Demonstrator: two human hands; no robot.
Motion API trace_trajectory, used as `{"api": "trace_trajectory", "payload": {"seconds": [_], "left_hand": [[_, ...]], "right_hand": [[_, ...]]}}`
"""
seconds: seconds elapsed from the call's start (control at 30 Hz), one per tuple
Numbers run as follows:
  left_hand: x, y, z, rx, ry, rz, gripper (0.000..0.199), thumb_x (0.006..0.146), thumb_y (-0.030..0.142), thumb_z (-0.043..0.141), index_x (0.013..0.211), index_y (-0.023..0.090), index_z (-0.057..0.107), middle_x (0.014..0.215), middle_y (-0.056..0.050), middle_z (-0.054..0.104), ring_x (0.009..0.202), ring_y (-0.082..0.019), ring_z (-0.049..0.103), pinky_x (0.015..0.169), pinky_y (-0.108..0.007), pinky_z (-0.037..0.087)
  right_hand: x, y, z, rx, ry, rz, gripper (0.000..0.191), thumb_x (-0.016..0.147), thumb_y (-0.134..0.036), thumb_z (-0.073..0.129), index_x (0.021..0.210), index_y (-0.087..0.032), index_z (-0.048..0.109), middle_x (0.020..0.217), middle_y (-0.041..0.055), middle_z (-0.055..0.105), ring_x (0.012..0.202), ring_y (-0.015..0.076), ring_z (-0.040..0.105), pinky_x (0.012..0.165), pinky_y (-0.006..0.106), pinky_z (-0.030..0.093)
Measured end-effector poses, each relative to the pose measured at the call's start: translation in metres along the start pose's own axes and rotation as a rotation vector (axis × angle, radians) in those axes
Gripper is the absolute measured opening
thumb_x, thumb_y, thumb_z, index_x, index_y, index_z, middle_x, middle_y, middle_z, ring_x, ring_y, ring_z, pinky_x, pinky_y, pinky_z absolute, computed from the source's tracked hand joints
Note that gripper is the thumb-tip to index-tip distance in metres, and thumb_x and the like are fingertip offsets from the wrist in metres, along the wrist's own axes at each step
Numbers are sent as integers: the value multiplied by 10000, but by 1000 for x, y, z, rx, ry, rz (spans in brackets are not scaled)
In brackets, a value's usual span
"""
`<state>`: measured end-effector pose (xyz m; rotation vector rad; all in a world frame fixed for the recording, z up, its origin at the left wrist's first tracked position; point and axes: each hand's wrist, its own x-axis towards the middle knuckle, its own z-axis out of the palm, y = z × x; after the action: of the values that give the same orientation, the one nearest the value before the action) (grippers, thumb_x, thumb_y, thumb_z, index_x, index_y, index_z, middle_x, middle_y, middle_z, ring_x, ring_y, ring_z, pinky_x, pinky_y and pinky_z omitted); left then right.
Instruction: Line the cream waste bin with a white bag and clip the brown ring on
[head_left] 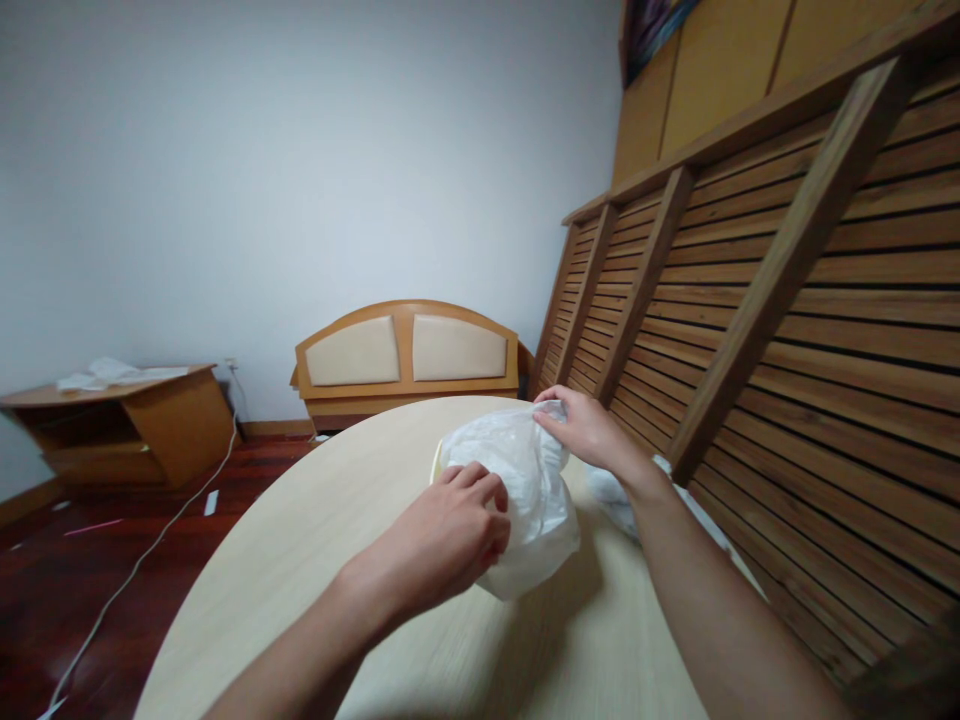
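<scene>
A crumpled, translucent white plastic bag [525, 500] is on the round pale wooden table [300, 540]. At its left edge shows a thin pale-yellow rim [436, 462]; what it belongs to is hidden by the bag and my hand. My right hand [577, 425] pinches the bag's far right edge between thumb and fingers. My left hand [461, 520], fingers curled, is closed against the bag's near left side; its fingertips are partly hidden.
Another white plastic bundle [611, 495] lies at the table's right side, partly behind my right forearm. A slatted wooden frame [750, 350] leans close on the right. Behind the table stands a headboard [405, 350]. A low cabinet [142, 430] and a white cable [161, 535] are at left.
</scene>
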<state>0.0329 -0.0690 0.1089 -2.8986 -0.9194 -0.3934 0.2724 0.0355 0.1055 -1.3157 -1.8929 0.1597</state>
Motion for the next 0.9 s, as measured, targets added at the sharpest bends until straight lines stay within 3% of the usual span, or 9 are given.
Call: {"api": "trace_trajectory", "payload": {"seconds": [0.13,0.3,0.4,0.57,0.73,0.8,0.9], "left_hand": [[3,-15,-2,-141,89,-60,53,887,225,635,858,188,659,969,-53,674,961,-208,576,843,-323,446],[8,-44,-1,-406,295,-331,193,899,352,592,860,173,651,821,-37,668,715,-158,564,651,-270,433],[13,-56,4,-613,424,-423,292,870,436,597,790,159,640,775,-33,652,648,-135,539,572,-237,411],[17,-72,11,-1015,556,-476,405,740,541,723,741,158,588,693,8,609,609,-108,531,565,-215,416],[16,-85,15,-1278,621,-527,428,695,534,788,791,155,614,731,10,629,611,-88,538,580,-198,422],[15,-89,16,-1327,638,-552,429,673,520,809,779,153,612,717,13,620,596,-84,529,566,-193,410],[14,-94,17,-1363,663,-598,443,643,515,825,779,154,606,702,19,613,577,-84,526,548,-194,399]], "right_hand": [[2,13,12,-26,-11,-11,250,842,-291,622,1070,-195,664,1016,86,739,919,240,680,859,349,492],[4,21,16,3,28,-22,358,826,-290,645,1166,-180,641,1102,115,714,1011,252,663,930,387,485],[5,16,12,100,30,-55,285,867,-352,615,1087,-181,676,1095,106,712,1001,238,661,909,372,496],[0,-4,-5,308,-208,-94,451,966,-550,434,999,-194,710,1023,70,731,932,228,671,834,341,511],[-5,-7,-14,299,-384,-97,460,869,-569,618,1164,-222,685,1165,65,715,1055,266,655,925,358,493],[-5,-1,-15,293,-418,-81,458,849,-549,651,1183,-238,684,1166,59,719,1054,272,658,923,361,495],[-3,9,-15,272,-390,-56,404,851,-547,636,1057,-211,726,1050,59,742,955,259,671,855,345,506]]}}
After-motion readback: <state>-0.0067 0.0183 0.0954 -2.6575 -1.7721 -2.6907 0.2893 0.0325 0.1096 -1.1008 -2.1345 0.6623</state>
